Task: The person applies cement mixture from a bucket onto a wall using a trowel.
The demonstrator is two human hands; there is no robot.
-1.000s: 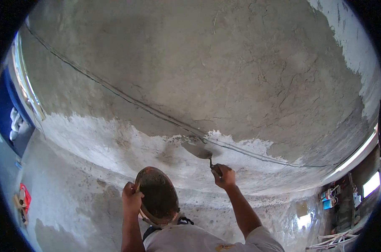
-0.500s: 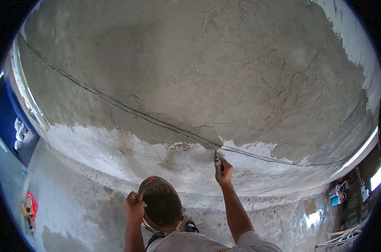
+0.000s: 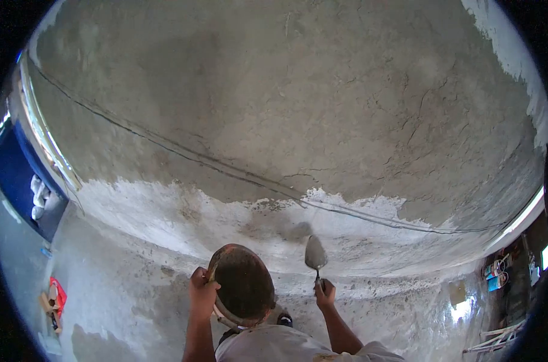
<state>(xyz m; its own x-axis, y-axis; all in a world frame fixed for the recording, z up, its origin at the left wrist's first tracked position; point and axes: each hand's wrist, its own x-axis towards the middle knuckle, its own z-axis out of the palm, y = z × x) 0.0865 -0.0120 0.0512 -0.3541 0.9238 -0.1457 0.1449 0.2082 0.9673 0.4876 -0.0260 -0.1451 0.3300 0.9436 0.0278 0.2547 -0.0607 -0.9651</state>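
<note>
My left hand [image 3: 203, 291] grips the near-left rim of a round mortar pan [image 3: 245, 288], dark inside with a reddish-brown edge, tilted in front of my body. In my right hand [image 3: 325, 292] is a trowel [image 3: 315, 253], held by its handle with the pointed blade up. Its blade is grey and stands a little apart from the wall. A grey plaster coat [image 3: 322, 108] covers the upper wall, with fine cracks at the right. Below it lies a whitish bare band [image 3: 159, 202]. Thin dark lines, perhaps a cord [image 3: 226, 172], cross the wall diagonally.
Wet, stained floor [image 3: 129, 283] runs along the wall base. At the left are a blue doorway [image 3: 17, 172] with white bundles and a red item [image 3: 58, 294] beside wood pieces. Blue-and-white containers [image 3: 497, 280] and pale poles [image 3: 497, 338] lie at the right. My shoe [image 3: 285, 320] shows below.
My right hand has drawn the trowel down and away from the plaster's lower edge, bringing its blade into view. The pan in my left hand has shifted slightly right in view.
</note>
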